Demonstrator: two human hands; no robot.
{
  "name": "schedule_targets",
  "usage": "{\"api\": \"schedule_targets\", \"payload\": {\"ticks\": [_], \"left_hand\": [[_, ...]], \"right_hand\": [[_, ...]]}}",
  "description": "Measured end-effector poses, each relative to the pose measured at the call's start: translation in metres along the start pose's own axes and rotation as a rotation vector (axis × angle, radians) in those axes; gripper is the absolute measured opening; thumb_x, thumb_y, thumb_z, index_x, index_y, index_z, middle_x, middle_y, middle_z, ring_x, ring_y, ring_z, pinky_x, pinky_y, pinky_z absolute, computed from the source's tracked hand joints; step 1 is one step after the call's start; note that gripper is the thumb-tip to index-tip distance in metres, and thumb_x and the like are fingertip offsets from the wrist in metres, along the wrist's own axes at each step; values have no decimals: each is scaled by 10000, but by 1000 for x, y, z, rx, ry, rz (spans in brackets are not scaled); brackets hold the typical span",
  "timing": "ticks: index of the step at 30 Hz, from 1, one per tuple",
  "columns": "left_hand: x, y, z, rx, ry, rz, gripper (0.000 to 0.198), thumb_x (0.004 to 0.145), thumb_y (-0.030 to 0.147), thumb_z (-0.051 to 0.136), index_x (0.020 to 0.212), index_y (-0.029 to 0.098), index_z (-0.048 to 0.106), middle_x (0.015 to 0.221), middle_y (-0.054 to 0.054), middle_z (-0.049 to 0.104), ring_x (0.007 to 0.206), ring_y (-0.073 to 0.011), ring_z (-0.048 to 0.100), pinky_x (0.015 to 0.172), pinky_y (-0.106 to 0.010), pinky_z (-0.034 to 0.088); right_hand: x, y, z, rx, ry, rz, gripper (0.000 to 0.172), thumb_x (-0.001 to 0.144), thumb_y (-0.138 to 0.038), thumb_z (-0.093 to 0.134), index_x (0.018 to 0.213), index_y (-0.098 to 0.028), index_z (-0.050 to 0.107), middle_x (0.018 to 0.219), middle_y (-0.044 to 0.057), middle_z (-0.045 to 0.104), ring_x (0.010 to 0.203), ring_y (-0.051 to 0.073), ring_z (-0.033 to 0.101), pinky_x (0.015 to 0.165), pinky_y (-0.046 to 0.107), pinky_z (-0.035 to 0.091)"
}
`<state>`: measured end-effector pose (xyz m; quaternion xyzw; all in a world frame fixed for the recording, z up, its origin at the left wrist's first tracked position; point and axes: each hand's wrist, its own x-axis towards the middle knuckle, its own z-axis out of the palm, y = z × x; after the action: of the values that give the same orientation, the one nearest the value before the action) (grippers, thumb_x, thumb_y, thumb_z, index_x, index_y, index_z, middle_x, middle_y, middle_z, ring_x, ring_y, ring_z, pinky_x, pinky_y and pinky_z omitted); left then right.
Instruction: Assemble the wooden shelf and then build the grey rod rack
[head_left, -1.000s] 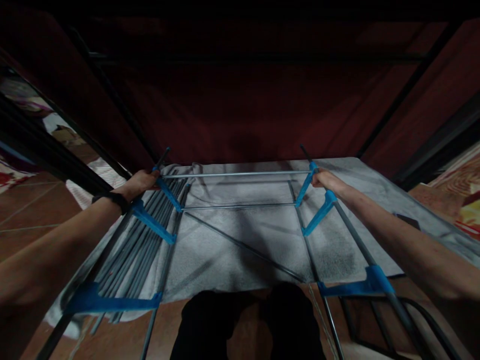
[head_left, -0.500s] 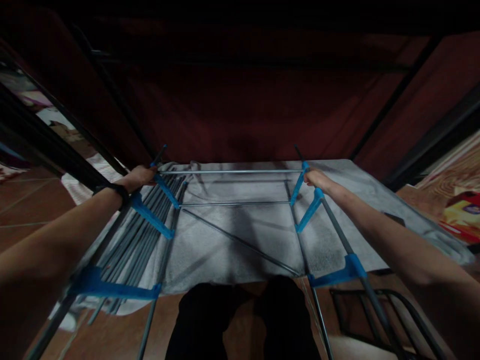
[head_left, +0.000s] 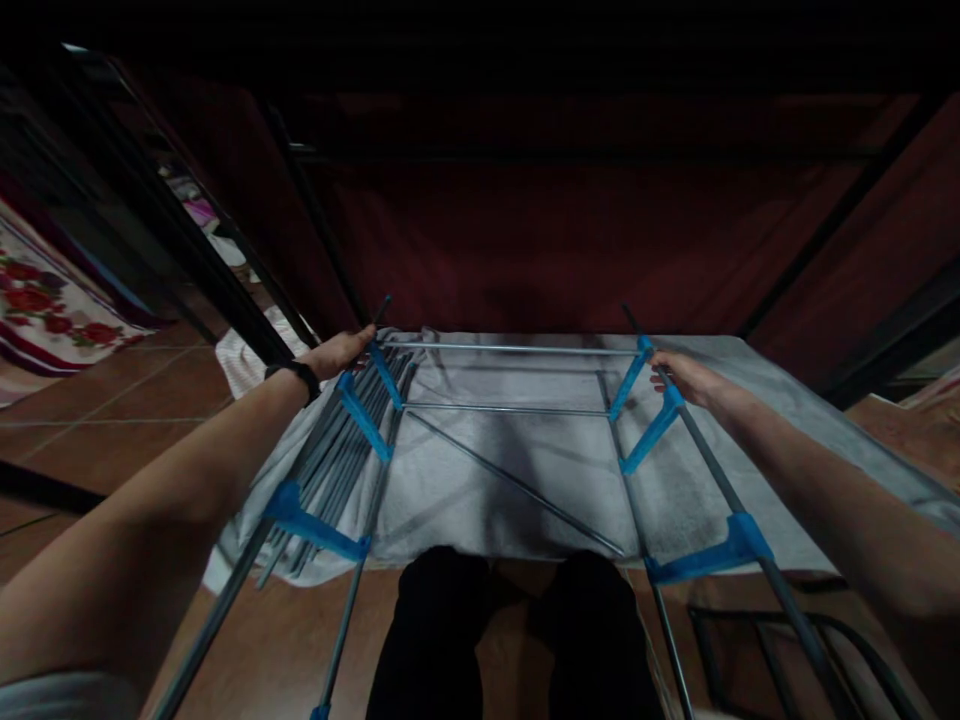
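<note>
A frame of grey metal tubes (head_left: 517, 349) joined by blue plastic connectors (head_left: 634, 385) stands in front of me over a grey cloth (head_left: 480, 480) on the floor. My left hand (head_left: 341, 352), a dark band on its wrist, is closed around the frame's far left tube beside a blue connector (head_left: 365, 417). On the far right tube my right hand (head_left: 686, 377) is closed in the same way, next to another blue connector. A bundle of loose grey tubes (head_left: 322, 480) lies on the cloth under the left side.
Dark red fabric panels on black poles (head_left: 315, 220) rise behind and to both sides. The floor is brown tile (head_left: 90, 420). A flowered cloth (head_left: 45, 300) lies far left. A black wire frame (head_left: 757, 640) lies at lower right. My dark-clothed legs (head_left: 510, 640) fill the bottom centre.
The view has swung left, so the frame, cloth and both hands sit further right in the picture. Both hands keep their hold on the far tubes.
</note>
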<state>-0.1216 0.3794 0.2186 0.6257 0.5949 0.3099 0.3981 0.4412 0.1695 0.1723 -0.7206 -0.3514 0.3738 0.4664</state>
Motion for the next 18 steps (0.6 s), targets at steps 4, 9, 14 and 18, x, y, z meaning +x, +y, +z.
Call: {"api": "schedule_targets", "payload": {"ticks": [4, 9, 14, 18], "left_hand": [[-27, -3, -7, 6, -31, -15, 578, 782, 587, 633, 1156, 145, 635, 1078, -111, 679, 888, -207, 627, 725, -298, 510], [-79, 4, -21, 28, -15, -66, 724, 705, 519, 744, 1304, 168, 541, 1275, -151, 609, 1115, -269, 590, 806, -336, 523], [-126, -7, -21, -105, -82, -70, 761, 686, 403, 790, 1355, 200, 489, 1252, -154, 623, 1043, -255, 638, 722, -301, 559], [-145, -25, -15, -153, -108, -102, 701, 655, 370, 810, 1287, 226, 543, 1178, -130, 657, 967, -263, 666, 671, -291, 577]], "right_hand": [[-17, -7, -11, -118, 30, -8, 238, 702, -302, 580, 918, -202, 571, 926, 64, 614, 773, 182, 590, 655, 299, 514], [-45, -37, -7, -427, 226, -200, 523, 712, -256, 621, 1217, -136, 566, 1301, 170, 574, 1201, 295, 535, 995, 436, 438], [-78, -66, 35, -662, 19, -431, 566, 758, -225, 564, 1312, -110, 547, 1364, 137, 563, 1266, 275, 515, 1086, 386, 379], [-114, -69, 96, -882, -209, -492, 528, 781, -222, 535, 1301, -141, 580, 1351, 104, 583, 1256, 269, 529, 1068, 361, 408]]}}
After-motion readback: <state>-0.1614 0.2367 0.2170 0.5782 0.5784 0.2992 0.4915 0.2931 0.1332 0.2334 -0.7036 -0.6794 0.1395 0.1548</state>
